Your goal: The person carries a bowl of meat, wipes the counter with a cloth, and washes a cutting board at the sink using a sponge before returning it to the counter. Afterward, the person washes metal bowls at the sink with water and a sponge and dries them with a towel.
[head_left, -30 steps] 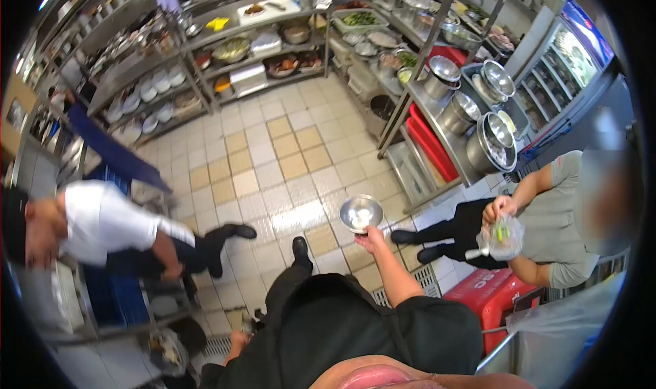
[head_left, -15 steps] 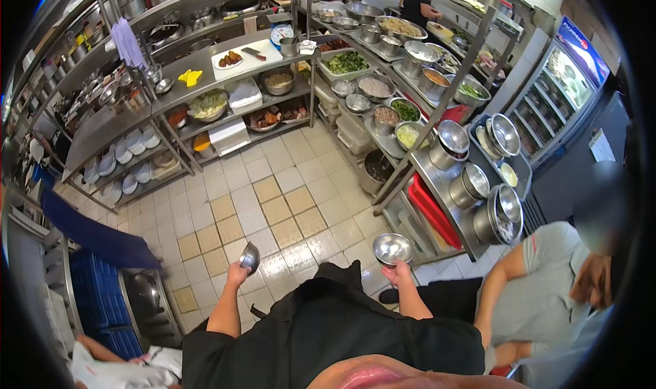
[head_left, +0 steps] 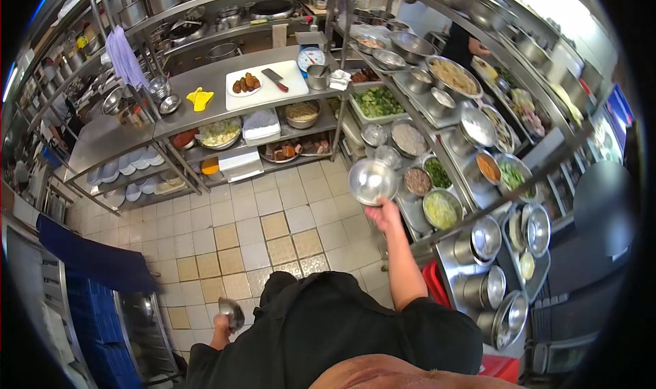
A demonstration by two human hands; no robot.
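A shiny round metal bowl [head_left: 372, 181] is gripped at its near rim by my right hand [head_left: 384, 215], my arm stretched forward. It hangs over the floor beside the shelf of food containers, its inside facing me. Low at my left side, my left hand [head_left: 222, 322] is closed round a smaller metal bowl [head_left: 232, 312], tilted on its side and slightly blurred. Close to the right-hand bowl stand a bowl of chopped meat [head_left: 417, 182] and a bowl of shredded pale-green vegetable [head_left: 442, 210].
Ahead is a steel counter with a white cutting board [head_left: 266, 88], a cleaver [head_left: 275, 79], a plate of browned food [head_left: 246, 85] and a yellow cloth [head_left: 199, 99]. Stacked metal bowls [head_left: 486, 236] stand at right. Blue crates [head_left: 96, 300] are at left. Another person's arm [head_left: 476, 46] shows beyond the shelves.
I have moved forward towards the counter. My right hand has lifted its bowl forward and up, while my left hand has dropped lower. The people beside me have left the view.
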